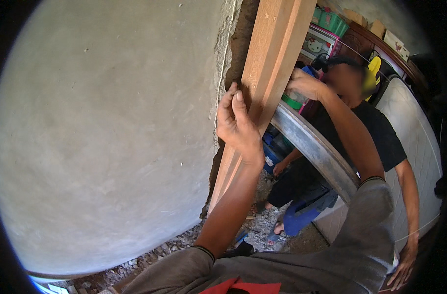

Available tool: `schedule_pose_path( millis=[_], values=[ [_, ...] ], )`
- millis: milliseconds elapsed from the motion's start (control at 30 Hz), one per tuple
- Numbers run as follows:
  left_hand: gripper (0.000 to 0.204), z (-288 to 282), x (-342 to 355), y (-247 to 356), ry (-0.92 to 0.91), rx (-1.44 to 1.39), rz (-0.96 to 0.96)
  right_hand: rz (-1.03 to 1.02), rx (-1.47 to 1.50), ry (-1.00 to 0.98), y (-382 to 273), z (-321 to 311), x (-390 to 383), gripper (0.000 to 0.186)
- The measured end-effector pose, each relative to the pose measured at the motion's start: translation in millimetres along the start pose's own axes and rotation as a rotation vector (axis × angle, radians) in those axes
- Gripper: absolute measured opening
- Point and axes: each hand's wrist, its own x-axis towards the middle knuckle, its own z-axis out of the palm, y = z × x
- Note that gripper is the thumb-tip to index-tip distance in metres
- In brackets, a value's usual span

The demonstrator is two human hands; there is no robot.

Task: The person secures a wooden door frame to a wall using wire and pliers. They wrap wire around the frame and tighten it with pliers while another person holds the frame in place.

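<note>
A tall bare wooden door or window frame post stands along the edge of a grey plastered wall, with a rough gap between them. My left hand is raised at the post's wall side, its thumb and fingers drawn close together by the gap. Whether something thin lies between those fingertips is too small to tell. A thin pale line runs down the wall's broken edge above them. My right hand is closed on the post's right side, its fingertips partly hidden behind the wood.
A grey bar slants from the post toward my right arm. Beyond it is another person in a black shirt, one hand hanging low at the right. A pale mattress leans behind. Rubble covers the ground. A green basket sits at the back.
</note>
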Motion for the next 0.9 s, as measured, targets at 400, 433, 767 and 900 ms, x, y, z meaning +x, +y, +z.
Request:
schedule_pose_path(
  millis=[400, 433, 767, 900],
  values=[
    [0.012, -81.4, -58.1, -48.3, -0.151, -0.021, 0.096, 0.209, 0.775, -0.465, 57.5, 106.5, -34.1, 0.039],
    [0.014, -83.3, -64.0, -52.7, -0.194, -0.029, 0.041, 0.203, 0.832, -0.533, 52.9, 113.7, -34.8, 0.039],
    [0.039, -86.5, -72.2, -86.9, -0.321, 0.127, 0.185, 0.232, 0.992, -0.769, 38.4, 144.9, -37.4, 0.039],
    [0.056, -99.2, -65.7, -83.7, -0.466, 0.216, 0.232, 0.234, 1.015, -0.784, 40.8, 143.2, -39.5, 0.039]
  ],
)
